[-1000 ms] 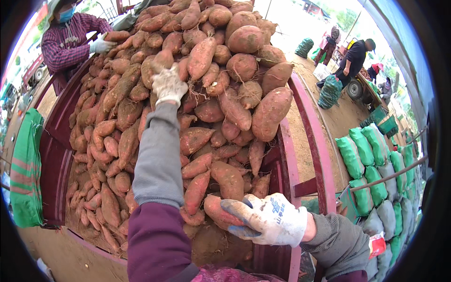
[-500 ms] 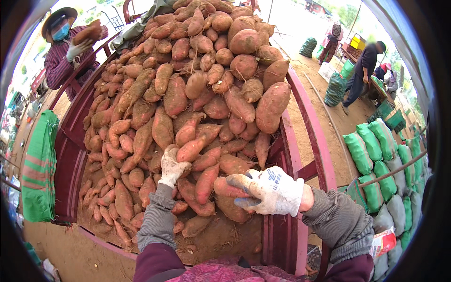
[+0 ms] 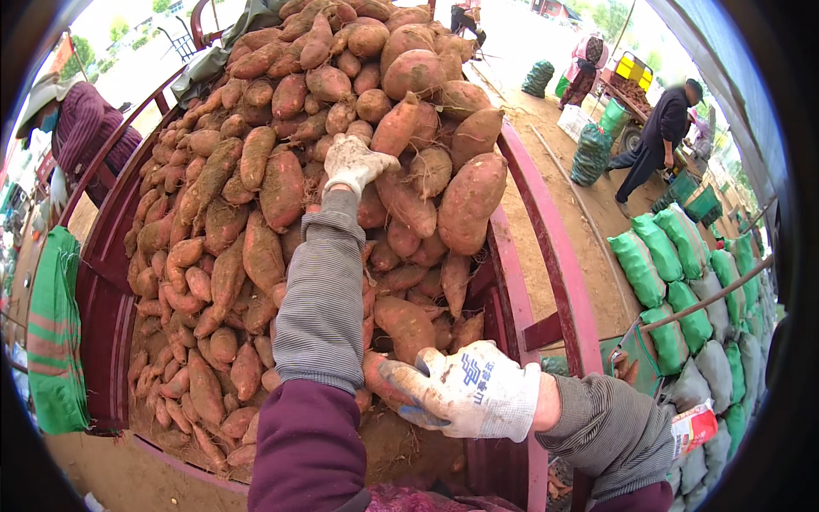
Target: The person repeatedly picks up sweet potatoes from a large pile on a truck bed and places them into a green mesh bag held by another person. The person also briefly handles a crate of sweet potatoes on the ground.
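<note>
A heap of reddish, soil-dusted sweet potatoes [image 3: 226,222] fills the dark red cargo bed. My left hand [image 3: 358,162], in a pale dirty glove, reaches far up the heap. Its fingers close on the lower end of a tapered sweet potato [image 3: 397,126], whose tip points up and right. At the near right of the bed, my right hand [image 3: 465,388] wears a white glove with grey-blue fingertips. It grips another sweet potato [image 3: 384,380], partly covered by the fingers. A larger sweet potato [image 3: 405,328] lies just beyond that hand.
A red metal rail [image 3: 554,243] runs along the bed's right side. Green sacks [image 3: 58,333] hang at the left corner. Filled green and grey sacks [image 3: 695,320] are stacked at right. One person [image 3: 90,128] bends beyond the left rail; another [image 3: 661,136] stands at far right.
My left hand has moved forward up the heap with a sweet potato. My right hand keeps its hold, slightly lower in view. The person at left has bent down, a hand now lowered.
</note>
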`<state>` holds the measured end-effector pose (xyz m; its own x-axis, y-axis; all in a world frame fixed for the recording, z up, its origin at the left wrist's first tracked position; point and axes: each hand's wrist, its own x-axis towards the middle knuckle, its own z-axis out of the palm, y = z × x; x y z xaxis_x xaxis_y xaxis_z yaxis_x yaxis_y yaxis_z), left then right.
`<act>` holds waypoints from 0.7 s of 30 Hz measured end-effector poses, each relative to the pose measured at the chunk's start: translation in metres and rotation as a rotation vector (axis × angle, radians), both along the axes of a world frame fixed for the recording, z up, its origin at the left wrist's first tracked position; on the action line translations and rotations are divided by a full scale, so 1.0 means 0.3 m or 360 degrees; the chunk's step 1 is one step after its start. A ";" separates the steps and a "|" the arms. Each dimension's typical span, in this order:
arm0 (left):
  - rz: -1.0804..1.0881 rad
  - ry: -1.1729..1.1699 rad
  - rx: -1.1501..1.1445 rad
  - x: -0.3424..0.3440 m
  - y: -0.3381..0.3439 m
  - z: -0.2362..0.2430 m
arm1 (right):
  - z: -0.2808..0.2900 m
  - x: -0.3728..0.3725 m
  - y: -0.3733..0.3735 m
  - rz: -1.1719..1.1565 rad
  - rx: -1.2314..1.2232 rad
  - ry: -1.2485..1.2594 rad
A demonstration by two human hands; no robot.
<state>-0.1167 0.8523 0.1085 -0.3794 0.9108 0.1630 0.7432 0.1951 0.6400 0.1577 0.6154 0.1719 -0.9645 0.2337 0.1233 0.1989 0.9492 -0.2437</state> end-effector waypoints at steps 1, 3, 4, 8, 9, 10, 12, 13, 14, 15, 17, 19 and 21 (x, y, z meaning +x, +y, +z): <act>0.0000 0.0084 -0.0159 -0.009 0.000 -0.007 | 0.001 0.001 0.000 0.0000 -0.0021 -0.0008; -0.0014 0.0098 -0.0160 -0.039 -0.037 -0.035 | 0.005 0.002 0.012 0.0006 -0.0038 0.0000; -0.0018 0.0091 -0.0169 -0.056 -0.058 -0.049 | 0.008 0.002 0.015 -0.0008 -0.0057 0.0008; -0.0111 -0.0370 0.0269 -0.140 -0.252 -0.180 | 0.016 -0.006 0.023 -0.0059 0.0001 0.0024; -0.0192 -0.0741 0.0400 -0.162 -0.317 -0.227 | 0.019 -0.006 0.026 -0.0078 -0.0003 0.0001; -0.0280 -0.1100 0.0552 -0.181 -0.393 -0.285 | 0.020 -0.008 0.031 -0.0113 -0.0021 -0.0100; -0.0282 -0.1964 0.0796 -0.197 -0.543 -0.412 | 0.020 -0.008 0.040 -0.0133 -0.0042 -0.0137; -0.0358 -0.2345 0.0775 -0.207 -0.628 -0.473 | 0.016 -0.011 0.043 -0.0185 -0.0015 -0.0230; -0.0272 -0.2675 0.0695 -0.210 -0.730 -0.537 | 0.011 -0.015 0.049 -0.0194 -0.0029 -0.0236; -0.0276 -0.2872 0.0696 -0.208 -0.840 -0.594 | 0.004 -0.016 0.051 -0.0206 -0.0016 -0.0246; -0.0025 -0.3149 0.0686 -0.181 -1.018 -0.686 | -0.010 -0.018 0.065 -0.0240 -0.0023 -0.0243; 0.0148 -0.3109 0.0677 -0.151 -1.212 -0.754 | -0.028 -0.017 0.078 -0.0325 -0.0002 -0.0246; 0.0266 -0.3041 0.0648 -0.124 -1.366 -0.796 | -0.038 -0.006 0.103 -0.0374 0.0014 -0.0206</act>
<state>-0.1538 0.4425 -0.1303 -0.3475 0.8734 -0.3411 -0.8693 -0.1637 0.4664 0.1558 0.6462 0.1606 -0.8917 0.4526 0.0054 0.4431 0.8753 -0.1936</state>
